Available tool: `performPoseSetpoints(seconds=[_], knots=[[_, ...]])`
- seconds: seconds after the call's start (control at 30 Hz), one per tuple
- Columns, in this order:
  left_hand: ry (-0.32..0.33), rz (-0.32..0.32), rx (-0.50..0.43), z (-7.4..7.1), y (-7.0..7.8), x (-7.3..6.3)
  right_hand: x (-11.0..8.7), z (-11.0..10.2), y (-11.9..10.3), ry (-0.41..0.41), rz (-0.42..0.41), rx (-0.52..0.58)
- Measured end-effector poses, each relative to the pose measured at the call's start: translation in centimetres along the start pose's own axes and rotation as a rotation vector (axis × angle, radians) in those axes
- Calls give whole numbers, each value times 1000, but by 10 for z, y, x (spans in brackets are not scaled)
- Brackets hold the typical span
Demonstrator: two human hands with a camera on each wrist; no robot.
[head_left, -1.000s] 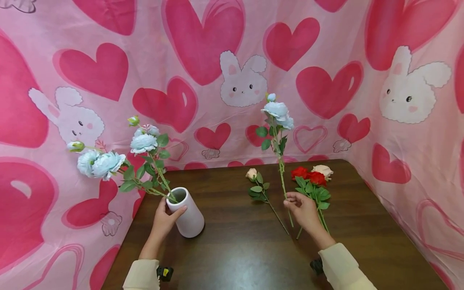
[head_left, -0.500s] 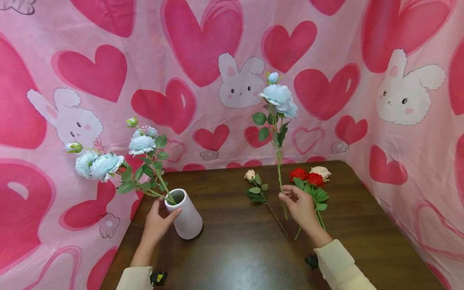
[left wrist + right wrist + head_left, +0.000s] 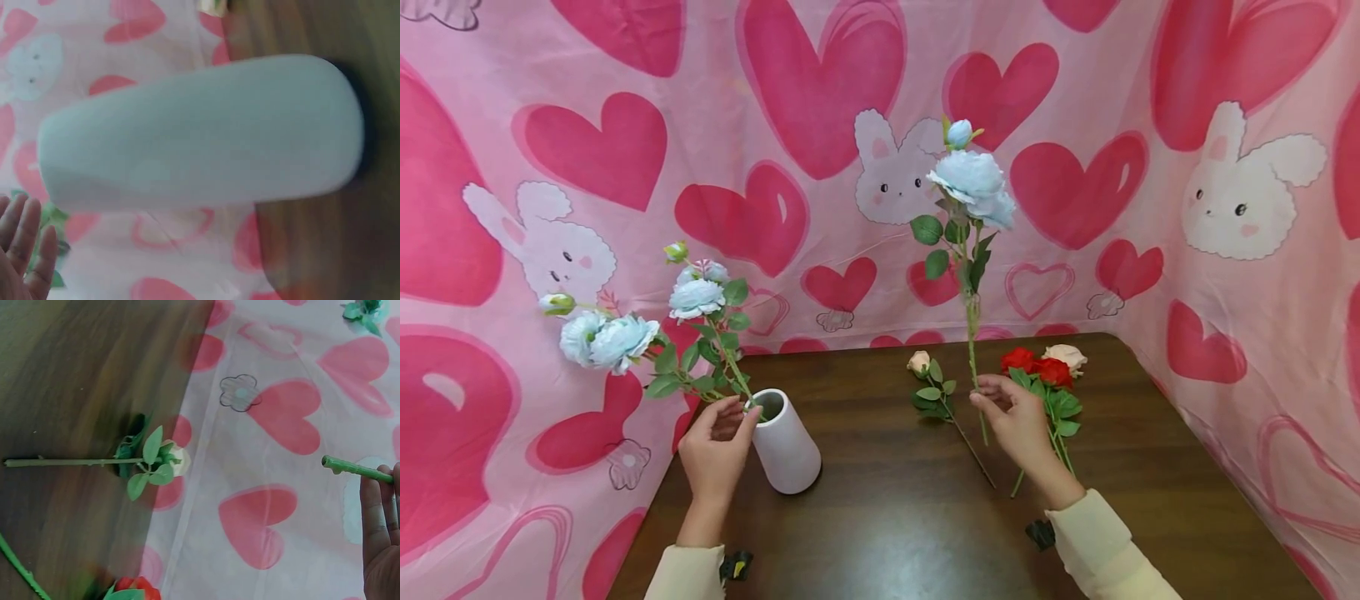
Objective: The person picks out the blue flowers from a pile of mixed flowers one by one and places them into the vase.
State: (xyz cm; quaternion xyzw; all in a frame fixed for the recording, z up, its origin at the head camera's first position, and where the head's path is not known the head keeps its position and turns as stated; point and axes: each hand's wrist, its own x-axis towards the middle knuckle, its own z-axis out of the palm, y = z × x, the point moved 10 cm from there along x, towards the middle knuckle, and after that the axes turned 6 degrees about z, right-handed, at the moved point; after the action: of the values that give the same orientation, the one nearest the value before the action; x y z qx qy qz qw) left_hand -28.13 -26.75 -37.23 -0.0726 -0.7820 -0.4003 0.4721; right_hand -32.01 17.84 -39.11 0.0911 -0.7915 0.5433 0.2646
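A white vase [image 3: 787, 450] stands at the table's left and fills the left wrist view [image 3: 200, 131]. Several pale blue flowers [image 3: 625, 333] lean out of it to the left. My left hand [image 3: 736, 414] is at the vase's rim by the stems; its fingers [image 3: 28, 247] look straight and off the vase's side. My right hand [image 3: 983, 398] pinches the stem [image 3: 350, 467] of another blue flower [image 3: 973, 179] and holds it upright above the table.
A small peach rose [image 3: 927, 379] [image 3: 150, 462] lies on the dark wooden table [image 3: 887, 517] mid-back. Red roses [image 3: 1037, 367] and a peach one [image 3: 1066, 356] lie behind my right hand. Pink heart-and-bunny cloth [image 3: 820, 83] walls in the table's left, back and right sides.
My right hand raised the blue flower higher and slightly leftward. My left hand let go of the vase's side and moved up to its rim by the stems.
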Motion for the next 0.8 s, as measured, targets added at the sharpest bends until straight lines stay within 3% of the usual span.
performPoseSetpoints(seconds=[0.2,0.4,0.5,0.6,0.73,0.8], knots=[[-42,80,-120,26,32,8,0,4,-12,-10,-44,-2],[-170,138,-270,67,60,12,1,11,-20,-30,-33,-6],[-256,158,-346,85,84,15,1,15,-23,-35,-37,7],[-342,152,-437,101,107,18,-1,16,-45,-41,-39,11],[-407,144,-548,118,131,21,-1,25,-49,-48,-25,28],[-430,138,-589,126,139,22,0,31,-40,-49,-28,44]])
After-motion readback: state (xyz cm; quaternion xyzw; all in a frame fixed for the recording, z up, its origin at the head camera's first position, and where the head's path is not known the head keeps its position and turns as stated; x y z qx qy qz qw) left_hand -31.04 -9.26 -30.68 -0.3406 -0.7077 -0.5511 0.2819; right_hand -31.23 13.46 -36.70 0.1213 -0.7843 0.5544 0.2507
